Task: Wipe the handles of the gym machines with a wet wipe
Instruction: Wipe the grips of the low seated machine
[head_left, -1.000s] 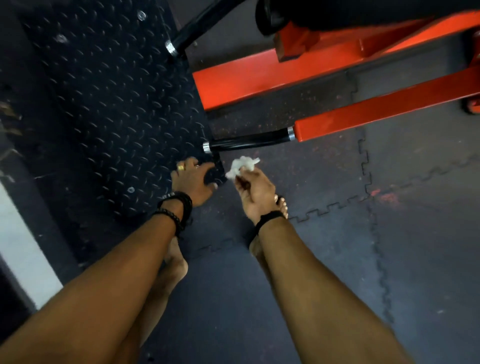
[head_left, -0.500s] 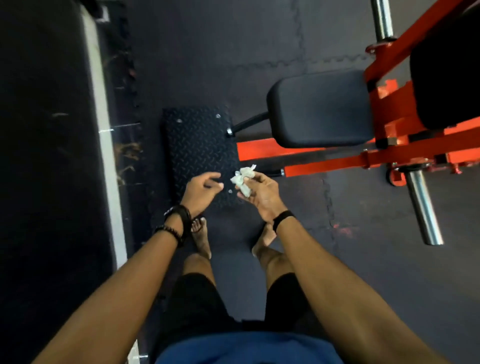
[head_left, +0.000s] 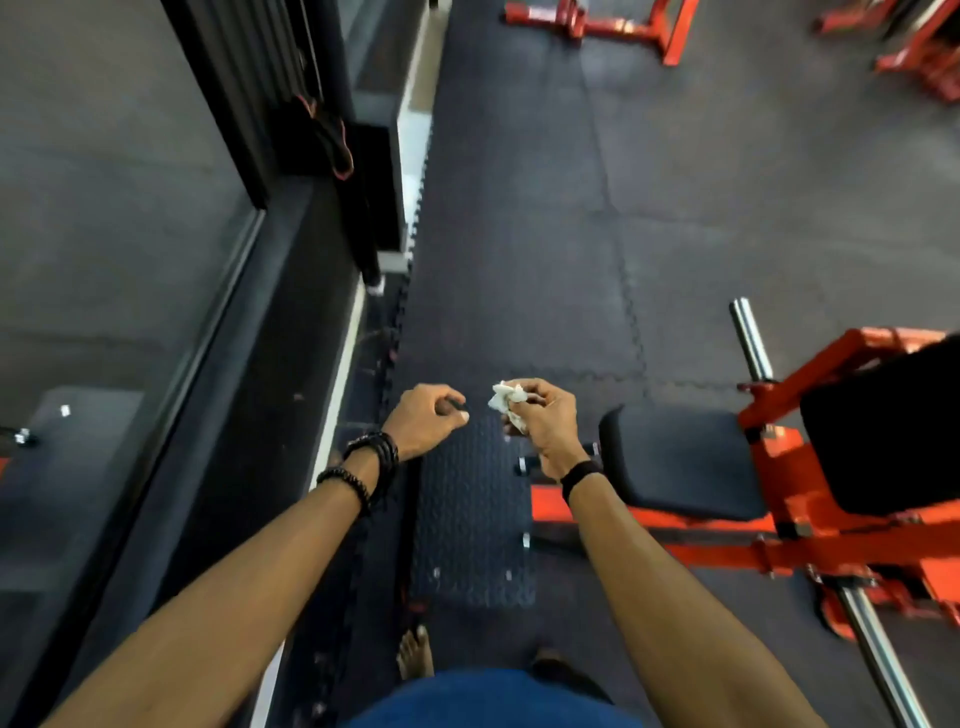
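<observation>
- We hold the crumpled white wet wipe (head_left: 506, 402) in our right hand (head_left: 545, 426), fingers and thumb curled round it, near the middle of the view and above the black diamond-plate footplate (head_left: 470, 519).
- Our left hand (head_left: 423, 421) sits just beside it at 9 o'clock, fingers loosely curled with nothing in them, apart from the wipe.
- The nearest handles we judge to be the short black grips with chrome end caps (head_left: 524, 465) at the front of the orange steel machine frame (head_left: 810, 545); one shows partly behind our right wrist, at 6 o'clock from the wipe.
- To do this step well, we should probably open the bunched wipe with the free hand so a fresh damp face is outward.
- Then wrap it fully round a grip and draw along its length, turning as we go, end cap included.
- More orange machines (head_left: 613, 23) stand at 12 o'clock, well apart; their handles we cannot make out.
</observation>
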